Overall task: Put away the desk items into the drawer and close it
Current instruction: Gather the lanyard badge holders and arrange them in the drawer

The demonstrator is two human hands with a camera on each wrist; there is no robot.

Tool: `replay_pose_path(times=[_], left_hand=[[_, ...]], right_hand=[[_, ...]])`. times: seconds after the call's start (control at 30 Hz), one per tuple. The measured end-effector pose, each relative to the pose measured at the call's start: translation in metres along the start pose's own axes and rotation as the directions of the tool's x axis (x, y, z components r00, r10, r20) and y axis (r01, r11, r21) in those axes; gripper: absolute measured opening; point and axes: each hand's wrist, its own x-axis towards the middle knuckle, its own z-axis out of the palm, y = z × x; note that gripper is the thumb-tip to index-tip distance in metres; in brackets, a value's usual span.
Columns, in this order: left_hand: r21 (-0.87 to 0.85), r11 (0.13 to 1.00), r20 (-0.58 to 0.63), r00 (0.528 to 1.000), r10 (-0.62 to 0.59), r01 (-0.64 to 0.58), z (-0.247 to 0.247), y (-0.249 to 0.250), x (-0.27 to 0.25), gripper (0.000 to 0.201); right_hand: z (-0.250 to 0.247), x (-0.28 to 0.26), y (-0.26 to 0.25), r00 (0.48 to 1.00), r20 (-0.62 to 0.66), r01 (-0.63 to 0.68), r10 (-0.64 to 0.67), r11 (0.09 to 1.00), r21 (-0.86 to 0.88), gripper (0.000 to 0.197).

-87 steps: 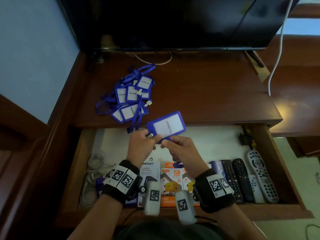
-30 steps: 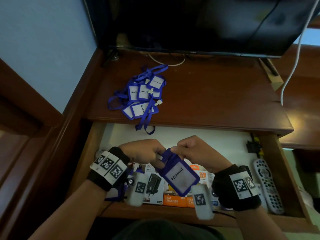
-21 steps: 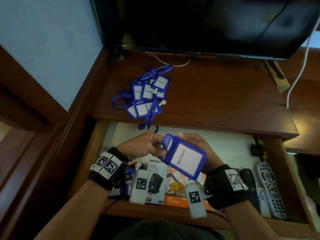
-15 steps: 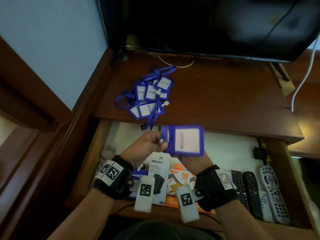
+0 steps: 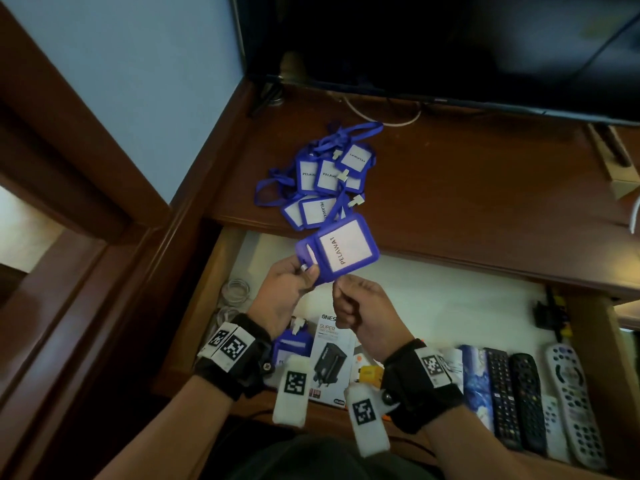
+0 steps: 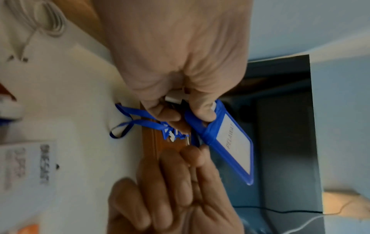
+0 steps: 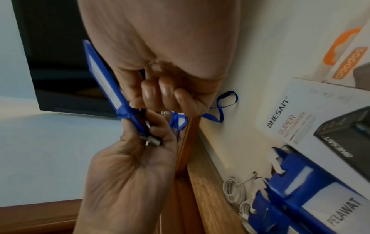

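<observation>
A blue lanyard badge (image 5: 341,251) marked PELAWAT, its strap wound round it, hangs in the air above the open drawer (image 5: 204,289). My left hand (image 5: 306,271) pinches its clip end. My right hand (image 5: 341,289) has curled fingers at the badge's lower edge, by the wound strap. The left wrist view shows the left hand (image 6: 186,114) gripping the badge (image 6: 230,142) at its top, with the right hand (image 6: 190,158) below. In the right wrist view the badge (image 7: 104,76) is edge-on. A pile of blue badges (image 5: 325,181) lies on the desk top (image 5: 467,188).
The drawer holds more blue badges (image 5: 291,348) at front left, charger boxes (image 5: 330,358), a white cable coil (image 5: 235,289) and several remotes (image 5: 530,386) on the right. A dark screen (image 5: 450,39) stands at the desk's back. A strap from the pile dangles over the desk edge.
Both hands have turned the badge over and lifted it from low over the boxes up toward the desk edge. The pile on the desk has stayed put.
</observation>
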Motion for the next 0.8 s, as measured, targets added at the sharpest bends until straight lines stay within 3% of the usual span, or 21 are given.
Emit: replay_pose_path(times=[0.17,0.33,0.37,0.43,0.53,0.7,0.8], left_hand=[[0.249,0.963,-0.116,0.99,-0.079,0.106,-0.05,-0.008,0.003,0.016],[0.532,0.823,-0.073,0.979,-0.191,0.2,-0.103,-0.016,0.015,0.009],[0.654,0.734,-0.038,0.977,-0.21,0.183,-0.111,-0.018,0.019,0.004],[0.882,0.46,0.039,0.959,-0.281,0.099,-0.117,-0.016,0.026,0.011],[0.979,0.183,0.16,0.887,-0.434,-0.087,-0.112,-0.009,0.032,0.02],[0.942,-0.126,0.143,0.709,-0.691,-0.312,-0.106,-0.007,0.05,0.031],[0.884,-0.232,0.111,0.665,-0.738,-0.405,-0.101,-0.005,0.057,0.03]], right_hand=[[-0.006,0.012,0.013,0.996,-0.068,-0.064,0.059,0.995,-0.075,0.031],[-0.013,0.026,0.014,0.986,-0.147,-0.093,0.078,0.991,-0.097,0.031],[-0.013,0.03,0.013,0.985,-0.156,-0.094,0.076,0.989,-0.114,0.03],[-0.012,0.041,0.009,0.983,-0.173,-0.092,0.062,0.981,-0.17,0.028],[0.0,0.06,-0.009,0.984,-0.179,-0.066,0.024,0.97,-0.233,0.026],[0.039,0.098,-0.055,0.976,-0.196,-0.004,-0.093,0.895,-0.446,0.027],[0.054,0.135,-0.069,0.967,-0.211,0.009,-0.14,0.851,-0.525,0.018]])
